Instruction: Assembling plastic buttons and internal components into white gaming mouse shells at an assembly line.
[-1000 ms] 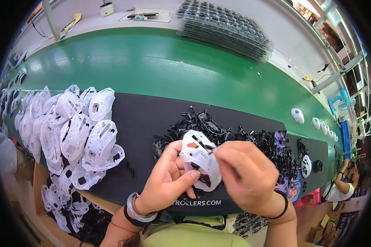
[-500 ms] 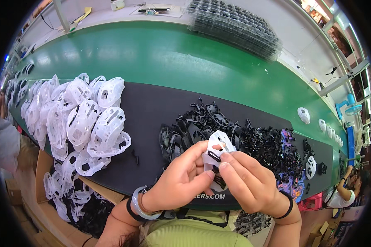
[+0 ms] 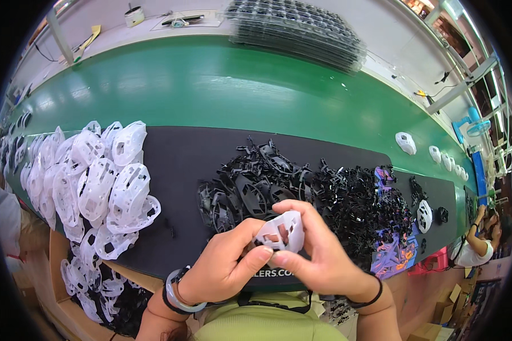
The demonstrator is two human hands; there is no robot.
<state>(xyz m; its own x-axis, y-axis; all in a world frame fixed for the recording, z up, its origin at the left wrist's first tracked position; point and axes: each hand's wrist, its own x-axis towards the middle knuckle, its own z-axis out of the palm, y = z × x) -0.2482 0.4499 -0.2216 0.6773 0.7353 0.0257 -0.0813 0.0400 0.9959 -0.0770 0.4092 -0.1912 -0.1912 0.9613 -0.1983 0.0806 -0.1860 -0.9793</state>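
A white plastic shell with cut-out openings [image 3: 292,232] is held between my two hands, above the near edge of the black mat [image 3: 179,153]. My left hand [image 3: 226,262] grips its left side, thumb at the lower edge. Around the right side curl the fingers of my right hand [image 3: 320,258], its thumb also at the lower edge. Whether a black piece sits inside the shell, I cannot tell. Just beyond my hands lies a heap of black curved plastic frames [image 3: 256,193]. To its right spreads a pile of small black plastic parts [image 3: 347,196].
Many white shells [image 3: 99,184] are stacked at the left, above a cardboard box [image 3: 60,261] of more parts. Single white shells [image 3: 405,142] stand along the green table [image 3: 170,79] at right. Clear trays [image 3: 296,31] are piled at the back. Another person [image 3: 473,250] sits far right.
The shell has been turned over in my hands, and the black piece seen at its front no longer shows. My right fingers have moved from its front to its right side. The view has shifted slightly.
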